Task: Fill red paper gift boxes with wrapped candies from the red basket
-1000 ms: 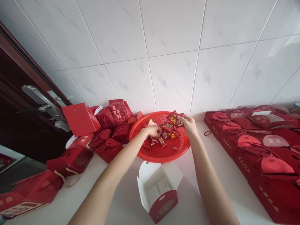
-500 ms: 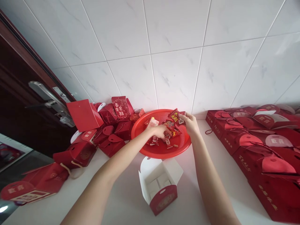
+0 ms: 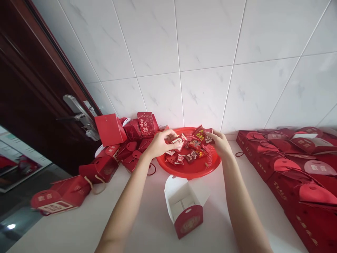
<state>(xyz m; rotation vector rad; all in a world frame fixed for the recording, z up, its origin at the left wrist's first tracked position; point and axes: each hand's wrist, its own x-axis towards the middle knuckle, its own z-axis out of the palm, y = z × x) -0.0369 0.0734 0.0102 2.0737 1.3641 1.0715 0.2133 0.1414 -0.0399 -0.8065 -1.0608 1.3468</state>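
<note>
A round red plastic basket (image 3: 189,174) stands against the wall with several wrapped candies (image 3: 191,157) scattered in it. Over its left side, my left hand (image 3: 163,142) pinches a red-and-white candy packet (image 3: 179,140) between thumb and fingers. At the basket's right rim my right hand (image 3: 219,142) grips red candy packets (image 3: 202,133), one with yellow lettering; their exact number is unclear. In front of the basket sits an open gift box (image 3: 189,222), red outside and white inside, its flaps spread and a white divider at the bottom.
Red gift boxes (image 3: 105,165) crowd the left side, some with rope handles. Rows of folded-top red boxes (image 3: 284,165) fill the right. A tiled wall (image 3: 205,70) rises behind, and a dark door with a metal handle (image 3: 79,110) is at the left.
My left hand has lifted out of the candies and moved left, now with a packet in its fingers. My right hand still holds its packets. The view has shifted slightly.
</note>
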